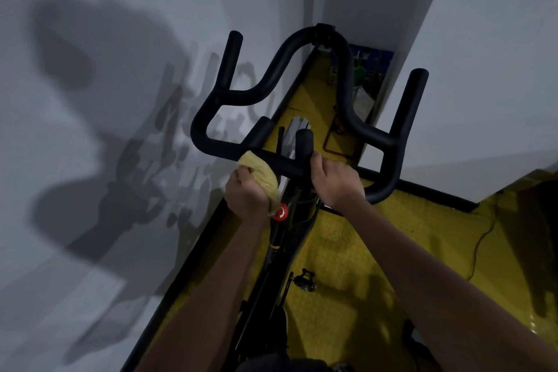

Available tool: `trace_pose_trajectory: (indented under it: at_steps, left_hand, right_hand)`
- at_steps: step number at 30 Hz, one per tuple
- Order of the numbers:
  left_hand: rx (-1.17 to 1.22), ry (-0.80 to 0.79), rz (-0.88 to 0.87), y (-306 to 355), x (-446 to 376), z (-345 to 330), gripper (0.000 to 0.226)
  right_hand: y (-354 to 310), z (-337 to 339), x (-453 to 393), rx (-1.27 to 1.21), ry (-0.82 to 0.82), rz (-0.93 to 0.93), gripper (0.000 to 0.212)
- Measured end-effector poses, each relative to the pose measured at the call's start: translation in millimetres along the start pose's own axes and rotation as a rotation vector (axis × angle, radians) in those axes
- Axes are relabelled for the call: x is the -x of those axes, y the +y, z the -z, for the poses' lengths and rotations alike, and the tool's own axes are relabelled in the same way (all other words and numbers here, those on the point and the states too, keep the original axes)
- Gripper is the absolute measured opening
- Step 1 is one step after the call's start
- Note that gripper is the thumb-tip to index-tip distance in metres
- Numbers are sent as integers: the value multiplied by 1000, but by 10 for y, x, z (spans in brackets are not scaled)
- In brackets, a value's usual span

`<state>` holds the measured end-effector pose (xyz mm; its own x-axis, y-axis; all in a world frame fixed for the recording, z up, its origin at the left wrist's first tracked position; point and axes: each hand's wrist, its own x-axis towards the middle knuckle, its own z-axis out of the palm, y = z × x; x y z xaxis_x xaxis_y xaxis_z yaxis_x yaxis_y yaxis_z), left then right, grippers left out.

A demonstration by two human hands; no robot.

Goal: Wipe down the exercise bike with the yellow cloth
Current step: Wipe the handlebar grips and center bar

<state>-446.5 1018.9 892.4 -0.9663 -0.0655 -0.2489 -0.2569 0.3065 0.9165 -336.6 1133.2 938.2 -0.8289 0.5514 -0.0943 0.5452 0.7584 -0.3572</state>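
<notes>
The exercise bike's black handlebar (347, 93) fills the middle of the view, with horn grips rising left and right. My left hand (246, 193) grips the bunched yellow cloth (259, 172) and holds it against the near crossbar, left of the centre. My right hand (333, 181) is curled around the crossbar just right of the short upright centre grip (303, 145). Below the hands are the red resistance knob (281, 213) and the black frame (277, 254). A pedal (305, 279) shows lower down.
A white wall (90, 130) runs close along the left, and another white wall (483, 69) stands to the right. The floor (347, 251) is yellow with black skirting. A cable (480, 238) trails on the floor at right. Blue and green items (368, 69) sit in the far corner.
</notes>
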Motion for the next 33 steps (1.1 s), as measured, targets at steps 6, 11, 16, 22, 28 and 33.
trace_pose_trajectory:
  at_steps: [6, 11, 16, 22, 28, 33]
  left_hand:
    - [326, 144, -245, 312, 63, 53, 33]
    - [-312, -118, -982, 437, -170, -67, 28]
    - [-683, -66, -1257, 443, 87, -240, 33]
    - [-739, -189, -1389, 513, -178, -88, 30]
    - [-718, -42, -1122, 507, -759, 175, 33]
    - [-779, -39, -942, 637, -1124, 170, 42]
  right_hand:
    - [35, 40, -30, -110, -33, -29, 31]
    - [89, 39, 38, -223, -50, -64, 27]
    - [81, 66, 13, -324, -7, -97, 30]
    - [117, 14, 0, -183, -18, -55, 29]
    - [99, -18, -10, -23, -8, 4, 24]
    - [69, 1, -9, 92, -2, 60, 17]
